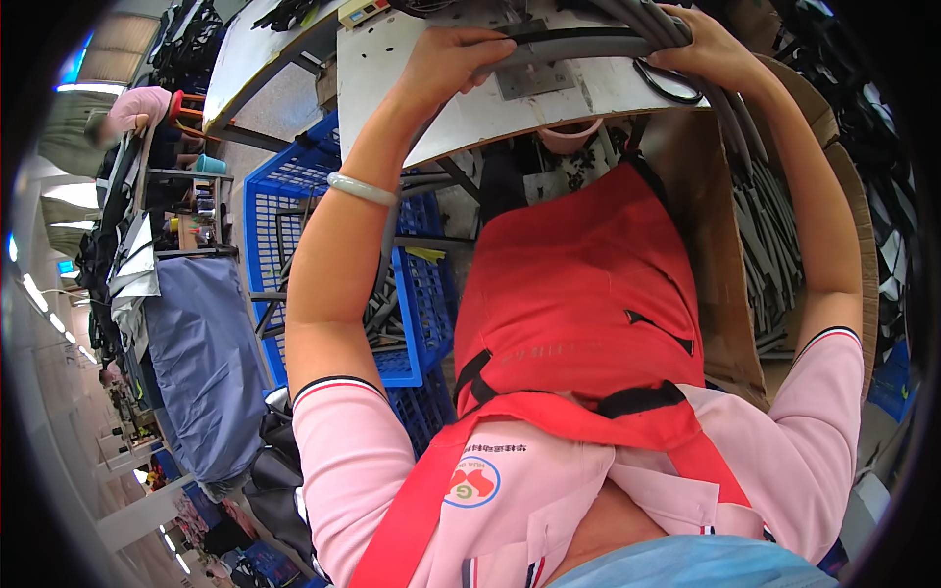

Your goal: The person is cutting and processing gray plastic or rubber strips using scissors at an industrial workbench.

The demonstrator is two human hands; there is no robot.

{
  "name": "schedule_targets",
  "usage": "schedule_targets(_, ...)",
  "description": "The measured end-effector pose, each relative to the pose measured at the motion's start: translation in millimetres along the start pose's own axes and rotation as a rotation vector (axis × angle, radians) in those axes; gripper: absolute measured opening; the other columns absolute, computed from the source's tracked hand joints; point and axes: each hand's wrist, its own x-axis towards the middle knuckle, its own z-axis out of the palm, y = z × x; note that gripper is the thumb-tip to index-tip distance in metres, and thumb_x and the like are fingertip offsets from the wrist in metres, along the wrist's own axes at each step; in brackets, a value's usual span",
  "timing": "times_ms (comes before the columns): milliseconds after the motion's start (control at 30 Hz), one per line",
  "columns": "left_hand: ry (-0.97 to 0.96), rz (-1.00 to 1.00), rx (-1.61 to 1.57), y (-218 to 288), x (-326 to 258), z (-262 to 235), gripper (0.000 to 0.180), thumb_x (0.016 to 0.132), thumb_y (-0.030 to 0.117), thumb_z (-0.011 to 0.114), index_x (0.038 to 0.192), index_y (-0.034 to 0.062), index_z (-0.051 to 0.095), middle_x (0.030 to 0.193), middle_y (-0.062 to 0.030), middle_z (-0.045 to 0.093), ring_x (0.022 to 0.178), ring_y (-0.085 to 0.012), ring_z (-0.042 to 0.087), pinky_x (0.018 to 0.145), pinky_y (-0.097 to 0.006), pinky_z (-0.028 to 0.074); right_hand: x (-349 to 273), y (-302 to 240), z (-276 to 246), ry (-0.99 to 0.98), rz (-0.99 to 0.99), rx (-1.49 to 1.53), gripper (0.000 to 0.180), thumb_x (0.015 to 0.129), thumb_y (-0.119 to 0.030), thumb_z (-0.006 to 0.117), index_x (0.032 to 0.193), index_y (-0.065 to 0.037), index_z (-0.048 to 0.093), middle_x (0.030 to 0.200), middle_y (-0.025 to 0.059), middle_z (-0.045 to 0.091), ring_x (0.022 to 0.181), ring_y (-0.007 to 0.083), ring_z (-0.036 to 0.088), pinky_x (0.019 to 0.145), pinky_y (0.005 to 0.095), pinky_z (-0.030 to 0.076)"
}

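At the far edge of the view, my left hand [446, 65] pinches one end of a long grey foam-like strip [578, 49] with a dark slit along it. My right hand [714, 55] is closed round several such strips, bunched together. The bundle arches over the white sewing table [431, 127], and its tails hang down past my right forearm. Beneath my right hand, a black looped handle [671, 83], perhaps of scissors, lies on the tabletop. Between my hands a metal plate [534, 80] is set into the table.
On the right stands an open cardboard box [730, 265] with many grey strips. A blue plastic crate [412, 323] at my left holds more strips. A pink bowl [570, 137] sits under the table edge. Farther left, another person [147, 106] in pink bends over a workplace.
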Motion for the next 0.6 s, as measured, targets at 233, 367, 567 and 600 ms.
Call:
schedule_targets(233,0.047,-0.016,-0.04,-6,11,-6,0.026,0.089,0.021,0.066,0.106,0.0025,0.071,0.061,0.0019,0.053,0.052,-0.0037,0.042,0.047,-0.02,0.031,14,2,-1,0.007,-0.015,0.049,0.046,0.069,-0.023,0.077,0.107,-0.002,0.062,0.088,0.0094,0.067,0.083,0.0157,0.059,0.078,0.032,0.048)
schedule_targets(367,-0.023,0.019,-0.048,-11,32,-7,0.023,0.089,0.021,0.065,0.104,0.004,0.071,0.062,0.0025,0.052,0.054,-0.0038,0.042,0.048,-0.02,0.031,36,53,5,-0.008,-0.881,0.633,0.046,0.069,-0.024,0.078,0.106,-0.002,0.062,0.089,0.0088,0.068,0.083,0.0164,0.059,0.078,0.0325,0.047)
schedule_targets(567,0.014,-0.001,-0.181,-24,33,-12,0.019,0.09,0.02,0.064,0.1,0.0049,0.072,0.066,0.001,0.056,0.057,-0.0059,0.047,0.052,-0.021,0.036,31,13,0,0.065,-0.027,0.092,0.046,0.069,-0.021,0.078,0.106,-0.001,0.062,0.089,0.0079,0.067,0.084,0.0156,0.059,0.08,0.0315,0.047)
schedule_targets(600,0.001,0.004,-0.199,-22,30,-11,0.019,0.09,0.02,0.064,0.099,0.0049,0.071,0.069,0.0001,0.059,0.06,-0.007,0.052,0.054,-0.021,0.04,24,17,-1,0.066,-0.019,0.089,0.046,0.069,-0.021,0.078,0.106,-0.001,0.062,0.089,0.0079,0.067,0.084,0.0156,0.059,0.08,0.0315,0.047)
